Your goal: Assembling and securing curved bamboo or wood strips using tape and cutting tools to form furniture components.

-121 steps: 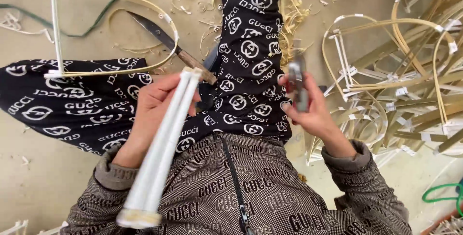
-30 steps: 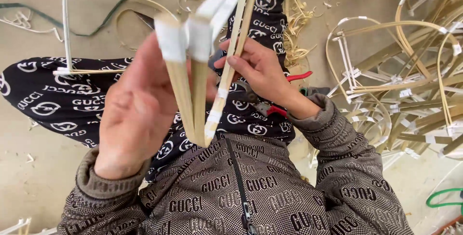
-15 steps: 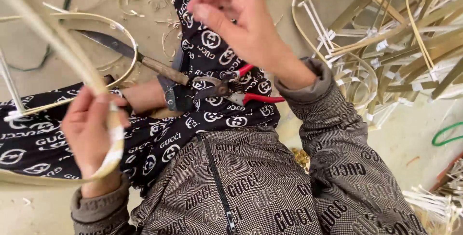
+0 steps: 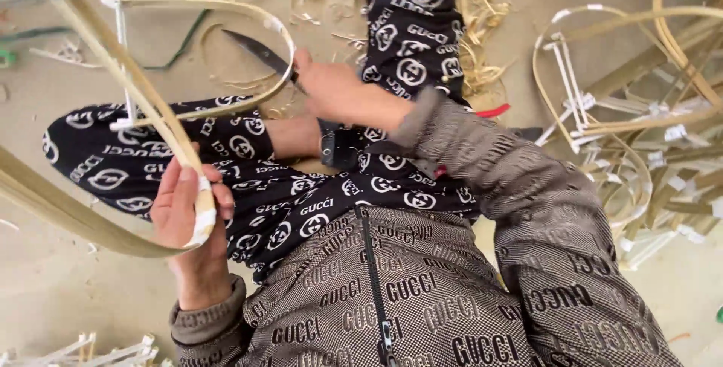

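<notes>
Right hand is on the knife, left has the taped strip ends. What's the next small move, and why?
Probably lift the knife off the floor and bring it to the taped bamboo strips. The right hand grips its handle with the blade lying flat, while the left hand pinches the strip ends steady over the lap.

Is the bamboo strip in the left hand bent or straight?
Bent: the bamboo strip curves into a loop, its taped ends pinched in the left hand.

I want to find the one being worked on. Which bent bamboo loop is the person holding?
The loop pinched in the left hand, at its taped ends. The other bamboo loops lie untouched on the floor.
</notes>
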